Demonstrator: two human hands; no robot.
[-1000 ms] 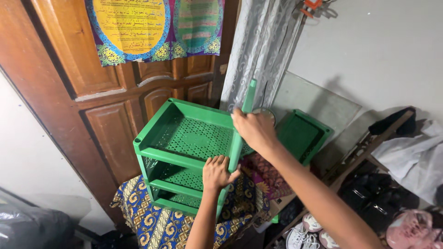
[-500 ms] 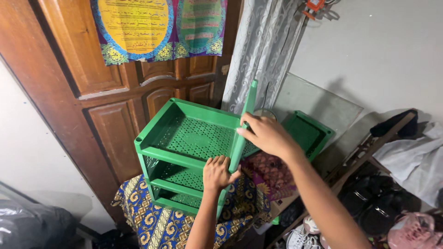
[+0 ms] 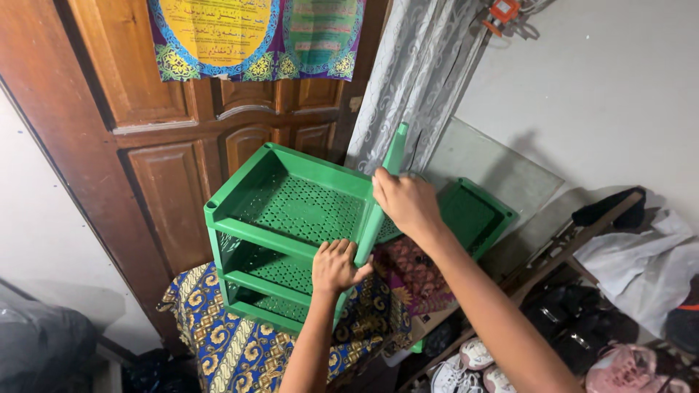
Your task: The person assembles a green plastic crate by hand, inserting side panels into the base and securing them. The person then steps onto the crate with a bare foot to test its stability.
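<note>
A green plastic rack (image 3: 291, 211) with perforated shelves stacked in three tiers stands on a patterned blue and yellow cloth (image 3: 226, 342). A green post (image 3: 382, 196) rises slanted from the rack's front right corner. My left hand (image 3: 336, 266) grips the lower end of that post at the corner. My right hand (image 3: 404, 204) is closed around the post higher up. A separate green shelf tray (image 3: 477, 215) lies tilted behind my right hand.
A brown wooden door (image 3: 175, 167) with a colourful poster (image 3: 255, 36) is behind the rack. A grey lace curtain (image 3: 415, 73) hangs beside it. Shoes (image 3: 473, 360) and a dark shoe shelf (image 3: 582, 306) sit at the lower right. A grey glass pane (image 3: 502, 175) leans on the wall.
My right hand has slid slightly down and right along the green post. The left hand stays at the rack's corner.
</note>
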